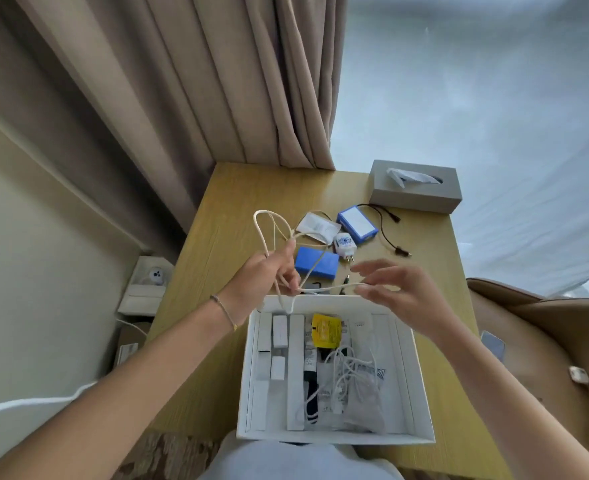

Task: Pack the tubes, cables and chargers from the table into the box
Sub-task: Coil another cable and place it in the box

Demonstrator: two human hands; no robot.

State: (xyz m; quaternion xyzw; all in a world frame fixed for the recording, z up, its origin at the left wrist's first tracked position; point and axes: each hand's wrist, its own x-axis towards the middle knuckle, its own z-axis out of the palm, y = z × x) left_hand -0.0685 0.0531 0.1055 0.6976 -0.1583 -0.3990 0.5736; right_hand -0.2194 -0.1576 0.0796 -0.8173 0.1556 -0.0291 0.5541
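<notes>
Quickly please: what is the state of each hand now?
Left hand: grips the looped white cable.
Right hand: pinches the same cable's other end.

— Are you reading any words or numbers anywhere?

— No, nothing is coming through legibly. The yellow packet (326, 330) in the box (421, 382) is showing dark print, but it is blurring too much to read.

— And the white charger (345, 243) on the table (216, 244)?

— It is carrying a blue mark, too small to make out. The white sachet (315, 226) beside it is showing faint grey print, equally unreadable.
</notes>
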